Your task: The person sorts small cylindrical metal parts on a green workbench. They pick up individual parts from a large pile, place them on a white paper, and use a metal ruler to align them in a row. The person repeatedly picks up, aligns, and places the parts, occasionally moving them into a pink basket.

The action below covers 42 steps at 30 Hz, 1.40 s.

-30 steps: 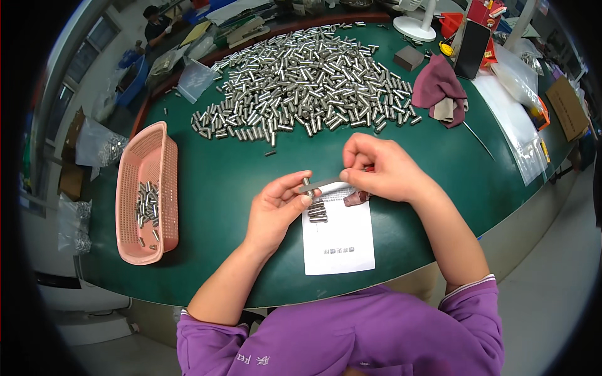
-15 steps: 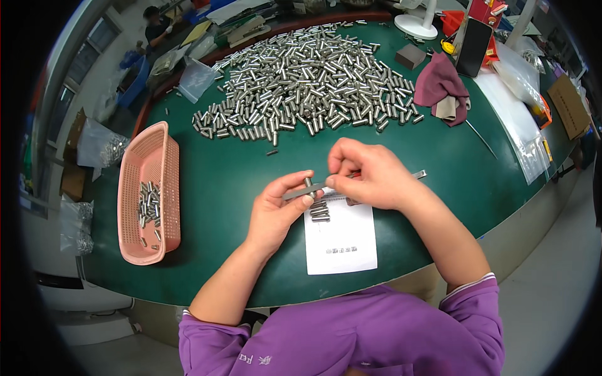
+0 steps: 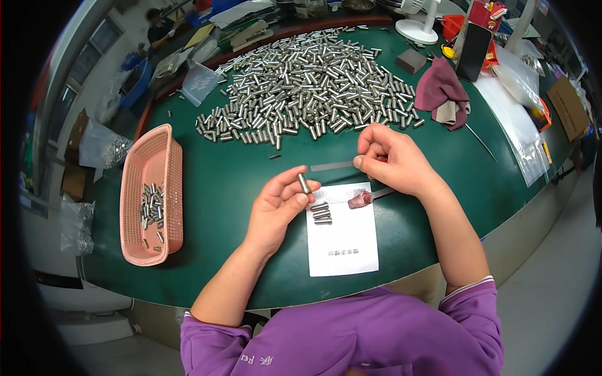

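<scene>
One pin (image 3: 304, 183) is pinched in the left hand (image 3: 273, 205) by the paper's (image 3: 345, 260) far-left corner; the right hand (image 3: 394, 160) holds a strip (image 3: 331, 167) beyond the paper — steady pin, level strip should serve best.

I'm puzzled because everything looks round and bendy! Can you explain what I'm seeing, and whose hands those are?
There's no robot here, just a person's two bare hands. The camera is worn on their head, looking down. Its very wide lens makes straight edges bend.

The left hand has a short metal pin in its grip. The right hand pinches a thin, flat strip, which isn't touching the pin.

On the green table lies a big pile of metal pins. A pink basket on the left holds some more. Near the person is a white sheet of paper with several small pieces on it.
</scene>
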### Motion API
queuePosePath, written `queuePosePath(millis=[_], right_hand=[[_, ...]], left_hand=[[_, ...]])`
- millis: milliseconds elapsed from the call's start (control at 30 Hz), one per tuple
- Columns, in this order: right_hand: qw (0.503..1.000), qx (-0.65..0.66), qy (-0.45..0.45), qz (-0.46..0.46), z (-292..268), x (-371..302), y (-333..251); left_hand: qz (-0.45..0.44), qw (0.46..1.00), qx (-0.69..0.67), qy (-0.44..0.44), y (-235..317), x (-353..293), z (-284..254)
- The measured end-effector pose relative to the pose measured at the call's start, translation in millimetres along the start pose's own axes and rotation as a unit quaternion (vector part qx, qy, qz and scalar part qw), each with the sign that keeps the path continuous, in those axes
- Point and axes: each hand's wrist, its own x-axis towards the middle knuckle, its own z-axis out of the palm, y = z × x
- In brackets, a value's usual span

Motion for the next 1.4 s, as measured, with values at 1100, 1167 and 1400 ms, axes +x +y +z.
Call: queuePosePath(millis=[1100, 1167, 1400], right_hand=[[1.0, -0.005, 0.029, -0.011, 1, 0, -2], [1.0, -0.005, 0.028, -0.011, 1, 0, -1], [0.999, -0.016, 0.035, -0.017, 1, 0, -1]], left_hand=[[0.011, 0.997, -0.074, -0.024, -6, 1, -11], [0.004, 0.997, -0.073, -0.013, -5, 1, -10], [0.001, 0.997, -0.078, -0.013, -3, 1, -8]])
